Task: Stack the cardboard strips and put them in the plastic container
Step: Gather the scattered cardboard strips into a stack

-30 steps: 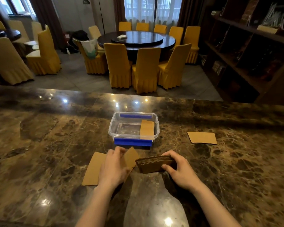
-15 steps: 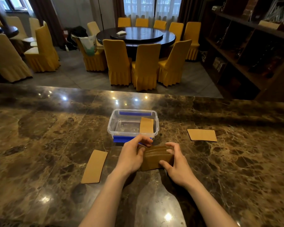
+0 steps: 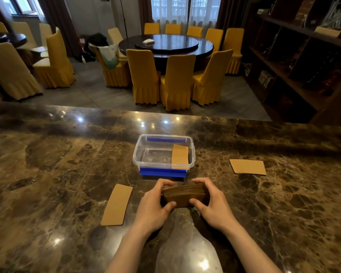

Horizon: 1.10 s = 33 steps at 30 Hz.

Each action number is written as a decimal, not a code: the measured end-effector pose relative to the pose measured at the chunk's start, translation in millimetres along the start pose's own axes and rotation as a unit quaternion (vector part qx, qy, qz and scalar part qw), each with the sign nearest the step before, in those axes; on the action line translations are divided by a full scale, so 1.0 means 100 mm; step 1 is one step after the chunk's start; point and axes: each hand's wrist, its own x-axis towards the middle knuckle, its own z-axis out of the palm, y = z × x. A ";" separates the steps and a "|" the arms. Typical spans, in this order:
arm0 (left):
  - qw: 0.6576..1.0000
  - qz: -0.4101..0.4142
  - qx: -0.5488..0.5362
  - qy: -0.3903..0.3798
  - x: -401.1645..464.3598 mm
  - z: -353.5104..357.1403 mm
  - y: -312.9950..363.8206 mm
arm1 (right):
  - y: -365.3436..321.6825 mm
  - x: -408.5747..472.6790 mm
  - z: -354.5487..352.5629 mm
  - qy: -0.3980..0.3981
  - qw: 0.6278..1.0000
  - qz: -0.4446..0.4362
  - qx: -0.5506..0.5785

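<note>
A stack of brown cardboard strips [image 3: 185, 196] stands on edge on the marble counter, just in front of the clear plastic container [image 3: 142, 154] with blue clips. My left hand [image 3: 153, 207] grips the stack's left end and my right hand [image 3: 213, 205] its right end. One cardboard strip [image 3: 180, 156] leans inside the container against its right wall. A single strip [image 3: 117, 204] lies flat to the left of my hands. A small pile of strips [image 3: 248, 166] lies flat to the right.
The brown marble counter [image 3: 47, 164] stretches wide on both sides, its far edge behind the container. Beyond it stand a round dark table with yellow-covered chairs [image 3: 177, 81] and dark wooden shelves [image 3: 303, 56] at the right.
My left hand picked a strip from the left pile and brought it onto the stack. Both hands now press the stack from its two ends. One strip remains at the left.
</note>
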 end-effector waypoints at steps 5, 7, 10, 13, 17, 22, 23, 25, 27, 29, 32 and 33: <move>0.976 -0.035 0.061 0.204 -0.11 -0.27 -0.19 | 0.02 0.02 0.01 -0.015 1.000 -0.008 -0.010; 0.933 -0.150 0.198 0.261 -0.16 -0.44 -0.31 | 0.01 0.02 0.01 -0.015 1.000 -0.009 -0.008; 0.894 -0.260 0.303 0.202 -0.22 -0.56 -0.42 | -0.02 0.03 0.03 -0.022 1.000 -0.007 -0.002; 0.909 -0.229 0.296 0.184 -0.22 -0.56 -0.35 | -0.04 0.04 0.03 -0.030 1.000 -0.008 -0.001; 0.957 -0.157 0.127 0.209 -0.15 -0.62 -0.24 | -0.06 0.04 0.01 -0.046 0.999 -0.007 -0.002; 0.989 -0.001 0.044 0.144 0.04 -0.54 0.06 | -0.10 0.04 -0.04 -0.068 0.997 -0.019 -0.010; 0.993 0.021 0.032 0.110 0.10 -0.47 0.14 | -0.10 0.03 -0.05 -0.064 0.998 -0.023 -0.013; 0.998 0.050 0.006 0.039 0.19 -0.29 0.30 | -0.07 0.02 -0.08 -0.045 0.999 -0.012 -0.015; 0.997 0.069 -0.009 -0.024 0.25 -0.12 0.40 | -0.06 0.02 -0.12 -0.019 1.000 0.022 -0.005; 0.993 0.092 0.008 -0.072 0.32 0.02 0.48 | -0.01 0.02 -0.22 -0.004 0.999 0.044 0.011; 0.988 0.109 0.014 -0.106 0.45 0.19 0.59 | 0.08 -0.01 -0.45 0.018 0.999 0.019 -0.020; 0.988 0.115 0.007 -0.106 0.52 0.25 0.67 | 0.12 0.01 -0.57 0.038 0.999 0.010 -0.033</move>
